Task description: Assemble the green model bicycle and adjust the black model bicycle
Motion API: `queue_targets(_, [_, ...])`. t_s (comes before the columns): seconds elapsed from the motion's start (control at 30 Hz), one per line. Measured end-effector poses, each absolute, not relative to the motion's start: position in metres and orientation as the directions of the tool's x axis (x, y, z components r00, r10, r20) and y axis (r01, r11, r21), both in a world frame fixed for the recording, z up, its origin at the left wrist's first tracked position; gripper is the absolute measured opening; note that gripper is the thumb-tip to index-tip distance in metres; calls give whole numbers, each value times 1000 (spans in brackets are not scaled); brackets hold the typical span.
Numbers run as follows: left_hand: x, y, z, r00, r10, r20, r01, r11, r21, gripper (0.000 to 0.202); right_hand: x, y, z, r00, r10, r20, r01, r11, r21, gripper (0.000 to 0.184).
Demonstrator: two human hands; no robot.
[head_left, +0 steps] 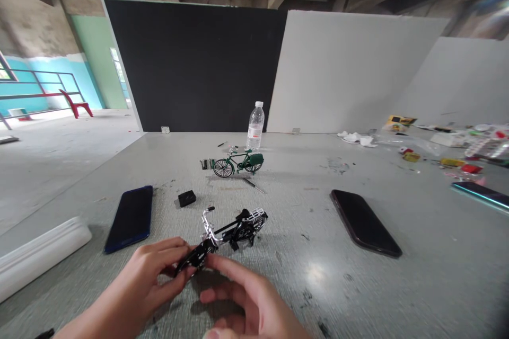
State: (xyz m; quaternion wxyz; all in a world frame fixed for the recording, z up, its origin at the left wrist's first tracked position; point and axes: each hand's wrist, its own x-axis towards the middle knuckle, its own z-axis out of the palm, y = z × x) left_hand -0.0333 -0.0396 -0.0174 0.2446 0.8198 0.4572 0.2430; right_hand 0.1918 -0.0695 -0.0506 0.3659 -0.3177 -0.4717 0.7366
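Observation:
A black model bicycle [233,233] with silver handlebars and a silver rear rack stands on the grey table in front of me. My left hand [157,267] pinches its front wheel between thumb and fingers, hiding part of the wheel. From the other side, the index fingertip of my right hand [250,296] touches the bicycle near the front fork. The other right fingers are loosely bent and apart, with nothing seen between them. Beyond the handlebars lies a small black box-shaped piece [186,198].
Behind stand a green model bicycle [238,163] and a water bottle [255,127], with a small screwdriver [253,186] nearby. Phones lie left [130,218] and right [365,221]. A long white object [43,257] is at far left. Loose packaging [449,153] clutters the far right.

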Motion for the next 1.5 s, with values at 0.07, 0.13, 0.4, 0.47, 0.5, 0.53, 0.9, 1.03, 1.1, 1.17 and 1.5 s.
queue_targets(0.07, [-33,-40,-18,462,869,181,631,-465,621,22,192,-70,-53,-530,840,-116,-236,-278,-931,85])
queue_targets(0.13, [-33,-39,-18,455,870,191,632,-467,618,22,193,-70,-55,-546,829,-120,-224,-282,-933,89])
queue_targets(0.4, [-32,-38,-19,456,862,222,618,-486,618,22,192,-73,-40,-556,810,-187,-105,-292,-951,108])
queue_targets(0.47, [-32,-40,-19,455,862,226,608,-485,628,21,190,-72,-40,-560,817,-137,-130,-251,-959,103])
queue_targets(0.5, [-32,-40,-19,454,860,233,602,-489,631,21,190,-71,-42,-562,820,-110,-146,-229,-962,101])
queue_targets(0.53, [-32,-40,-19,454,858,239,598,-492,632,20,189,-71,-43,-563,822,-85,-161,-210,-964,98])
queue_targets(0.9, [-33,-39,-15,479,855,198,623,-490,610,22,191,-74,-41,-412,904,-117,-120,-181,-976,59])
queue_targets(1.03, [-33,-38,-15,474,855,209,630,-495,598,22,193,-72,-46,-378,916,-133,-119,-191,-974,69])
queue_targets(1.1, [-32,-38,-16,462,859,220,644,-496,583,22,193,-72,-47,-389,910,-143,-120,-203,-972,74])
queue_targets(1.17, [-32,-38,-16,457,861,221,654,-495,573,23,194,-72,-46,-411,899,-151,-116,-216,-969,77])
queue_targets(1.5, [-31,-39,-14,456,864,213,660,-489,570,28,195,-71,-40,-403,894,-195,-45,-232,-972,80])
